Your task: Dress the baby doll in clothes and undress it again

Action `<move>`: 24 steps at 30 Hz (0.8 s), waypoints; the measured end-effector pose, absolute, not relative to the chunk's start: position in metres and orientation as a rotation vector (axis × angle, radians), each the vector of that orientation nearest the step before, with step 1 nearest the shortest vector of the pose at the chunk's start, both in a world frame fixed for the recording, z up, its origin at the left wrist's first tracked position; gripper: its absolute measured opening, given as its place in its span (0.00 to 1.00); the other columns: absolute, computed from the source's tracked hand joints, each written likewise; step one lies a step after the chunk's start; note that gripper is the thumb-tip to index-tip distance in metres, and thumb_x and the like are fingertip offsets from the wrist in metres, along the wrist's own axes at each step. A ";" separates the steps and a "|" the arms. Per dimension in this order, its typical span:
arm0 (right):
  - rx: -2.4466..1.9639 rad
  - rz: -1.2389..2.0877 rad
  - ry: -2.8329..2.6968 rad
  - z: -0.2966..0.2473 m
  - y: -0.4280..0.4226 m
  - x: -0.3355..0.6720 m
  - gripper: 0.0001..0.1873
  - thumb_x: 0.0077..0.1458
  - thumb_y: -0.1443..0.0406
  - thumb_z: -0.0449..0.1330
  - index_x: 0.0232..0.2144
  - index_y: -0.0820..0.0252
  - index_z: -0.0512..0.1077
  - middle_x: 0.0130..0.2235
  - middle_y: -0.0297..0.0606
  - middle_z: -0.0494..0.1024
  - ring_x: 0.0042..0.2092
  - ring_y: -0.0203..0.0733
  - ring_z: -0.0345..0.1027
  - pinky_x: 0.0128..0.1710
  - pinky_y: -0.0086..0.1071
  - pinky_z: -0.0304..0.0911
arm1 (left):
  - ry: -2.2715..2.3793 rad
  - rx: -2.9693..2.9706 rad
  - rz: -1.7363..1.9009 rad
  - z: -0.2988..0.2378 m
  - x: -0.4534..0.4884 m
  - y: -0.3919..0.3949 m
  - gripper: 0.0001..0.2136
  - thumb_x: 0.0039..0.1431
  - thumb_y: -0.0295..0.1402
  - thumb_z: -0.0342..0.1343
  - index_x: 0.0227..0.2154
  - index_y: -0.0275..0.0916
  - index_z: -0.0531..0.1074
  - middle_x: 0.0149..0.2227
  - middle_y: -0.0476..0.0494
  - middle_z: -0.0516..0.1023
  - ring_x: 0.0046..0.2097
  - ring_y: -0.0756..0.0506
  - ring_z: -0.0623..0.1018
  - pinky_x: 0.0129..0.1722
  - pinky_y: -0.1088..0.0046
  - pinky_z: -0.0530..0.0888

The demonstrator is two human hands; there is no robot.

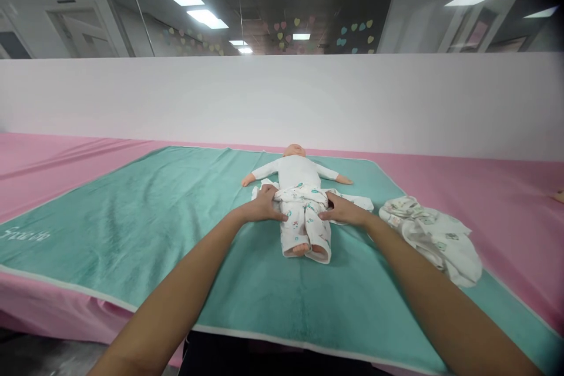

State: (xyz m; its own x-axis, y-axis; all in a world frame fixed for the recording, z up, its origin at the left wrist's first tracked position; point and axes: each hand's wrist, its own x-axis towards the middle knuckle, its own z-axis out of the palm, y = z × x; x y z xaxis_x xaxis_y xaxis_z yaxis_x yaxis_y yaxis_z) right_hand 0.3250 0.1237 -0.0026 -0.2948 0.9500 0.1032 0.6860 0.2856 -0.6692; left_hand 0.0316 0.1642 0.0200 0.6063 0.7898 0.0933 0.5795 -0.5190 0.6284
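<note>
A baby doll (pixel 294 171) lies on its back on a green towel (pixel 145 217), head away from me, in a white top and white patterned trousers (pixel 306 228). My left hand (pixel 263 205) grips the trousers' waist at the doll's left hip, fingers curled on the cloth. My right hand (pixel 342 210) holds the waist on the other side, thumb and fingers pinched on the fabric. More white patterned cloth spreads under the doll's hips. The doll's feet show at the trouser cuffs.
A crumpled white patterned garment (pixel 434 238) lies on the towel's right part. The towel lies on a pink sheet (pixel 497 200) over a long table. A white partition (pixel 282 100) stands behind the table.
</note>
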 end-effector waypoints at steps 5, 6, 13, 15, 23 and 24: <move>-1.352 0.722 -2.064 0.000 0.116 0.309 0.34 0.42 0.50 0.65 0.49 0.60 0.66 0.49 0.41 0.70 0.49 0.51 0.63 0.47 0.39 0.59 | 1.006 2.489 0.601 0.015 0.037 0.162 0.24 0.40 0.48 0.63 0.37 0.38 0.69 0.47 0.40 0.66 0.49 0.38 0.66 0.48 0.66 0.65; -1.350 0.703 -2.048 0.000 0.113 0.306 0.30 0.43 0.50 0.64 0.46 0.60 0.69 0.47 0.39 0.72 0.47 0.50 0.64 0.46 0.38 0.59 | 0.991 2.495 0.617 0.014 0.037 0.161 0.21 0.42 0.48 0.61 0.34 0.38 0.70 0.42 0.43 0.69 0.45 0.40 0.68 0.44 0.67 0.66; -1.581 0.361 -1.902 -0.002 0.099 0.291 0.17 0.51 0.50 0.57 0.28 0.58 0.72 0.31 0.33 0.76 0.35 0.44 0.67 0.32 0.31 0.56 | 1.014 2.230 0.638 0.011 0.037 0.154 0.16 0.48 0.44 0.56 0.19 0.37 0.62 0.22 0.52 0.63 0.28 0.50 0.64 0.26 0.75 0.58; -1.551 0.400 -1.861 -0.004 0.100 0.289 0.14 0.51 0.53 0.57 0.31 0.57 0.72 0.34 0.33 0.76 0.37 0.44 0.67 0.35 0.31 0.58 | 1.004 2.169 0.646 0.014 0.037 0.154 0.15 0.48 0.44 0.57 0.21 0.37 0.62 0.22 0.52 0.63 0.28 0.50 0.64 0.26 0.76 0.58; -1.366 0.816 -1.863 -0.013 0.082 0.297 0.42 0.41 0.49 0.66 0.54 0.58 0.57 0.54 0.43 0.66 0.52 0.50 0.61 0.47 0.39 0.61 | 0.844 2.167 0.418 0.019 0.033 0.137 0.28 0.43 0.42 0.63 0.49 0.42 0.66 0.49 0.46 0.71 0.50 0.40 0.69 0.44 0.69 0.68; -1.356 0.836 -1.884 -0.012 0.079 0.298 0.45 0.38 0.50 0.68 0.55 0.58 0.56 0.54 0.43 0.65 0.52 0.51 0.61 0.47 0.39 0.61 | 0.836 2.219 0.427 0.017 0.033 0.135 0.27 0.42 0.41 0.63 0.48 0.42 0.67 0.49 0.46 0.71 0.50 0.39 0.69 0.45 0.69 0.68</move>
State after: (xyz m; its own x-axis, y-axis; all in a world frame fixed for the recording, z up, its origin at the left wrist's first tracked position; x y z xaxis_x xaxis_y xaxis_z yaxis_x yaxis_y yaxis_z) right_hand 0.2982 0.0789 -0.0119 -0.2431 0.9591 0.1451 0.5355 0.2575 -0.8043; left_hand 0.0332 0.1346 0.0166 0.7355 0.6755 0.0523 0.4388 -0.5337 0.7229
